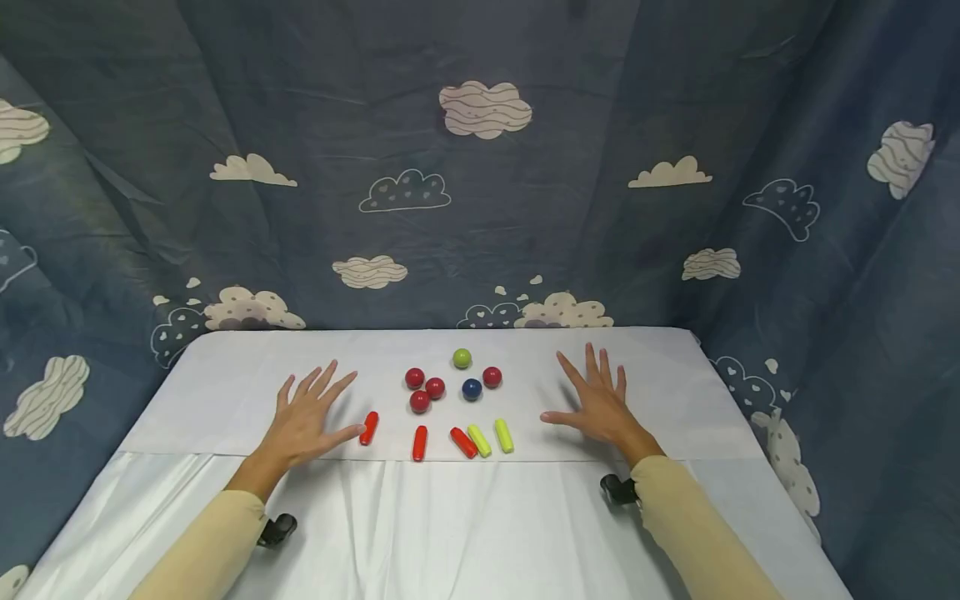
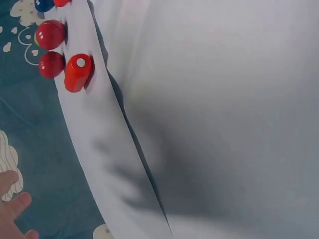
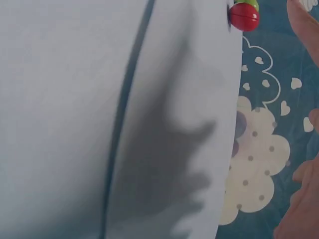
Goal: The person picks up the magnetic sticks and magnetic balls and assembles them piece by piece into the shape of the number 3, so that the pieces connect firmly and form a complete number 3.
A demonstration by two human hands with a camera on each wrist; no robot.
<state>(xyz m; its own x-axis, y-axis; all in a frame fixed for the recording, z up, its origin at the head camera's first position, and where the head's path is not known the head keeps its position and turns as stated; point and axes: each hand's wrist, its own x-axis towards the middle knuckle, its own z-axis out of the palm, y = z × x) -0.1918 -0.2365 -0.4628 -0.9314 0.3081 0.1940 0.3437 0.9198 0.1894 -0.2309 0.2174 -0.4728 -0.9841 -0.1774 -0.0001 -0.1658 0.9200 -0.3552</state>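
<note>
My left hand [image 1: 303, 423] hovers over the left of the table, fingers spread and holding nothing. Its thumb tip overlaps the leftmost red stick [image 1: 368, 428] in the head view; that stick's white-dotted end [image 2: 80, 62] faces the left wrist camera. On the right, my right hand [image 1: 600, 408] is likewise spread and holds nothing, nearest to a yellow-green stick [image 1: 504, 436]. Two more red sticks [image 1: 419, 443] and a second yellow-green stick [image 1: 479, 441] lie between the hands. Behind them are several red balls [image 1: 420, 402], a blue ball [image 1: 472, 389] and a green ball [image 1: 462, 358].
A white cloth [image 1: 420, 517] covers the table, with a fold line running across it just in front of the sticks. Dark blue curtains [image 1: 315, 242] with cloud prints hang behind and at both sides. Black wrist devices [image 1: 277, 530] show at both sleeves.
</note>
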